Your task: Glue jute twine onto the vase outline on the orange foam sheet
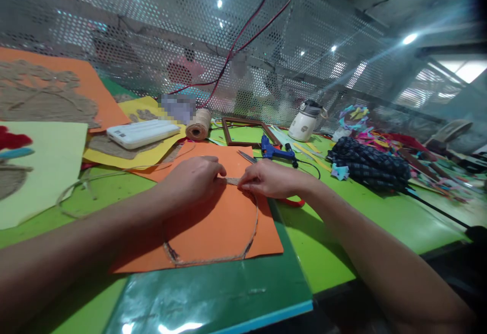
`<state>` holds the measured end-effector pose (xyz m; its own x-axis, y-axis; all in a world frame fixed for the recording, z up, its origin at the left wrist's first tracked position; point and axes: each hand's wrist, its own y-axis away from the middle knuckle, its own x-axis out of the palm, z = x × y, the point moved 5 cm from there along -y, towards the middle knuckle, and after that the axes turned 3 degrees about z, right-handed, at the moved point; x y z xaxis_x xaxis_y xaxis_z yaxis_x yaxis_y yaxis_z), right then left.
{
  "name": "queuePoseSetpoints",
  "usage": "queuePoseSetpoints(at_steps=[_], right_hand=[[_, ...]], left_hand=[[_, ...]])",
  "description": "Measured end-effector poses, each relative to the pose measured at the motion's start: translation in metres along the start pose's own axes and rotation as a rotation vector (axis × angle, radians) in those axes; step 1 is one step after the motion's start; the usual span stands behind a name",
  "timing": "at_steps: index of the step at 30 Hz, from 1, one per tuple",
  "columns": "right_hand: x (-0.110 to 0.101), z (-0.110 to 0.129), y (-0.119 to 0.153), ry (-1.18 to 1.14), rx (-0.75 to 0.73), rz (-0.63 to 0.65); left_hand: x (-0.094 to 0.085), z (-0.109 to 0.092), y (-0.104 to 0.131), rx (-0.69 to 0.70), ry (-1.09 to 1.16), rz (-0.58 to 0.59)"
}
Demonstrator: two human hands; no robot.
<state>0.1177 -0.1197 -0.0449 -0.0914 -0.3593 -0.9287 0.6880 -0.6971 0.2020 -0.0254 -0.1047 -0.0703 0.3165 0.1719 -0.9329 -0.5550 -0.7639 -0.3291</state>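
Observation:
An orange sheet (216,222) lies on a dark green board (213,293), with a twine outline (209,261) curving along its lower part. Near the sheet's upper middle, the fingers of my left hand (198,176) are bent together at the left end of a short twine strip (232,181). At the strip's right end, my right hand (264,177) pinches with thumb and fingertips. Scissors (247,157) lie partly beneath my right hand, their red handle showing below the wrist. Loose twine (63,199) loops out to the left.
Behind the sheet are a twine spool (198,124), a white power bank (142,133), a blue glue gun (277,152), a brown frame (247,143) and a white bottle (304,122). Dark cloth (367,164) lies right. Paper sheets with twine shapes cover the left.

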Motion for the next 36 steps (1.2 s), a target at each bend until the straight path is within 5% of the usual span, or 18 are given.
queuePoseSetpoints(at_steps=[13, 21, 36], right_hand=[[0.001, -0.001, -0.001, 0.019, 0.049, -0.023], [-0.008, -0.019, 0.004, -0.248, 0.132, -0.123], [0.002, -0.002, -0.002, 0.032, 0.049, -0.039]], left_hand=[[-0.003, 0.001, 0.003, 0.041, -0.034, 0.034], [-0.001, 0.007, 0.001, 0.068, 0.015, 0.09], [-0.002, 0.009, 0.004, 0.067, 0.014, 0.06]])
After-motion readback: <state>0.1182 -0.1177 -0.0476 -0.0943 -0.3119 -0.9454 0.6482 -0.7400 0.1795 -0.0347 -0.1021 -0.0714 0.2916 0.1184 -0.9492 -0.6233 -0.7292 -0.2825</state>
